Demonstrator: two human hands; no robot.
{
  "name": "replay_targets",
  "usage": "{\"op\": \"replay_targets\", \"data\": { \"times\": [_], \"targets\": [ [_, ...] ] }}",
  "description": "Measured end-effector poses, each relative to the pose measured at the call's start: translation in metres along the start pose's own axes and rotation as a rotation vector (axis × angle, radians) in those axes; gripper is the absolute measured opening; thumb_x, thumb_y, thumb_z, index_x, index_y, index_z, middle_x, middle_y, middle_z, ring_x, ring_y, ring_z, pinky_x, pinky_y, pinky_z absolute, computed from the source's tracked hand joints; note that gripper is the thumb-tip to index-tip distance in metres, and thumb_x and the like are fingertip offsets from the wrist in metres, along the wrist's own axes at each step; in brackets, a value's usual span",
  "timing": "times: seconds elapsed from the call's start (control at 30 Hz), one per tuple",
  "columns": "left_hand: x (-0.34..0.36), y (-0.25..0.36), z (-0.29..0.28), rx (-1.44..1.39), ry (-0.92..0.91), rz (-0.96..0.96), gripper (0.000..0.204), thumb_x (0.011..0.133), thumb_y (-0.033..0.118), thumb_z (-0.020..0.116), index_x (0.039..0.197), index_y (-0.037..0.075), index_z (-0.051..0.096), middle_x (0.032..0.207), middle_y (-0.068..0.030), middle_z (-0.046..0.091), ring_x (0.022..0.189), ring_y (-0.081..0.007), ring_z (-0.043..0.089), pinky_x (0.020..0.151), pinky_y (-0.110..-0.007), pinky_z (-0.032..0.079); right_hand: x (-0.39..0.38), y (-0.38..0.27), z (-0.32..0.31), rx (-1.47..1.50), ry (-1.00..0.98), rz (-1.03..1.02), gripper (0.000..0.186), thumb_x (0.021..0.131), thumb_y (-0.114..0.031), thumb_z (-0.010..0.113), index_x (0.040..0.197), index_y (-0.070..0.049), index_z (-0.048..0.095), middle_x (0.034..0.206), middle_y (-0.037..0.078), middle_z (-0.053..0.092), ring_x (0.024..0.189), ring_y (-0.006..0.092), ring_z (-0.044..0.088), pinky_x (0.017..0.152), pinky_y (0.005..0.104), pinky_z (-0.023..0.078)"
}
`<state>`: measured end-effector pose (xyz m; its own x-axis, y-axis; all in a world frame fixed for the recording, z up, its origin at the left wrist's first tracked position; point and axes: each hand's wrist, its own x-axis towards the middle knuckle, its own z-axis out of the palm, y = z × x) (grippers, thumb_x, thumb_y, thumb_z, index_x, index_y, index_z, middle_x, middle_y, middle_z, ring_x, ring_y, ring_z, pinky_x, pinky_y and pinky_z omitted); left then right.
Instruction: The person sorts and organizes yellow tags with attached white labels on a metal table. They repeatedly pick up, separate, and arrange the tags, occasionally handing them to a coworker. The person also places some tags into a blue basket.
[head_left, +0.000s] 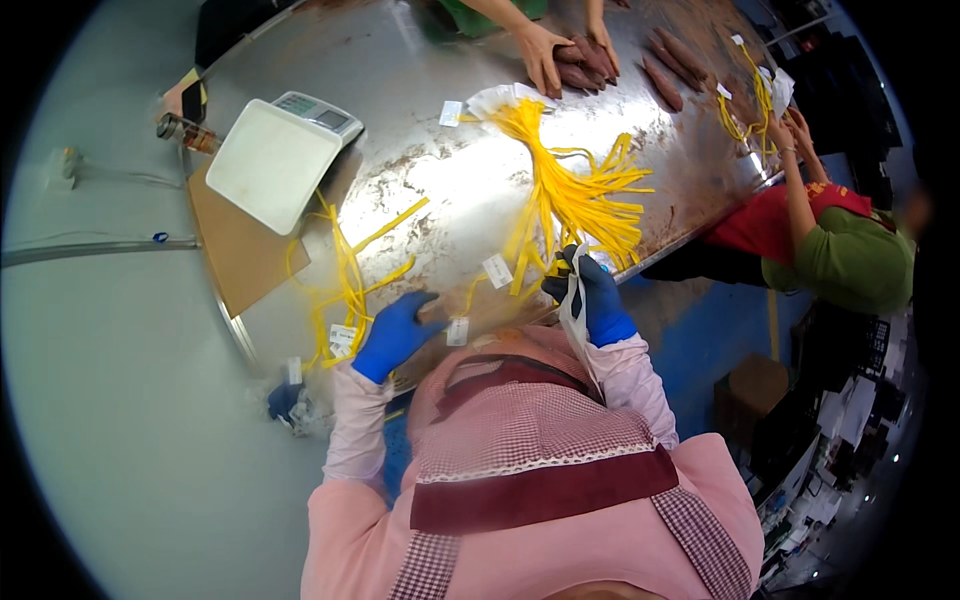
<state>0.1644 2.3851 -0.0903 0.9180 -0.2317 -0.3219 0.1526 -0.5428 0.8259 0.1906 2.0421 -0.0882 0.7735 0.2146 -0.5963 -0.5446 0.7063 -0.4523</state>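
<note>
1. Right hand (600, 300): fingers curled, gripping a white strip (573, 318), likely pinched so the limp piece doesn't slip; strip hangs toward the body.
2. Left hand (400, 332): gripping nothing visible, fingers loosely extended, pointing toward the right hand; both elbows bent.
3. Yellow bundle (575, 195): just beyond right hand, loose ends facing it, probably for easy reach.
4. Loose yellow straps (350, 277): just beside left hand.
5. Scale (275, 165): beyond left hand.

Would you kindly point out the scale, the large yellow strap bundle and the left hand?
Scale (273, 165): head view, middle of its pan.
Large yellow strap bundle (570, 197): head view, middle straps.
Left hand (397, 335): head view, middle of blue glove.
</note>
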Motion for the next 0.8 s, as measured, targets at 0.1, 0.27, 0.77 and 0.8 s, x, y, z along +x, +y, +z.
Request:
{"op": "replay_targets", "data": {
  "times": [0.1,0.27,0.77,0.8],
  "targets": [
    [0.017,0.044,0.010,-0.271,0.137,-0.039,0.035,0.082,0.013,0.076,0.114,0.003,0.070,0.093,-0.0056,0.069,0.077,-0.0110,0.059,0.072,-0.026,0.050,0.001,-0.003,0.019,-0.086,-0.069,-0.029,0.048,0.089,-0.025,0.065,0.130,-0.003,0.054,0.113,0.010,0.065,0.103,0.0264,0.065,0.092,0.0435,0.054],
    [0.028,0.097,0.050,-0.545,0.187,0.094,0.027,0.082,0.011,0.075,0.108,0.003,0.072,0.086,-0.0020,0.067,0.075,-0.0096,0.058,0.073,-0.025,0.049,-0.001,0.004,0.039,-0.204,-0.181,0.043,0.048,0.088,-0.021,0.065,0.131,-0.002,0.053,0.113,0.009,0.064,0.102,0.0221,0.064,0.090,0.0394,0.053],
    [0.023,0.035,0.035,0.245,0.597,0.323,0.012,0.068,0.010,0.071,0.077,0.008,0.064,0.071,-0.0088,0.061,0.066,-0.0299,0.060,0.063,-0.041,0.046,0.003,0.036,0.061,-0.582,-0.231,0.312,0.028,0.088,-0.012,0.066,0.111,0.004,0.066,0.097,0.006,0.070,0.082,0.0125,0.065,0.076,0.0248,0.051],
    [0.024,0.025,0.032,0.218,0.605,0.282,0.012,0.067,0.010,0.072,0.077,0.008,0.064,0.071,-0.0088,0.061,0.067,-0.0299,0.060,0.064,-0.041,0.046,0.004,0.034,0.061,-0.678,-0.260,0.308,0.030,0.087,-0.013,0.067,0.112,0.004,0.066,0.097,0.006,0.070,0.083,0.0123,0.065,0.076,0.0248,0.051]
  ]
}}
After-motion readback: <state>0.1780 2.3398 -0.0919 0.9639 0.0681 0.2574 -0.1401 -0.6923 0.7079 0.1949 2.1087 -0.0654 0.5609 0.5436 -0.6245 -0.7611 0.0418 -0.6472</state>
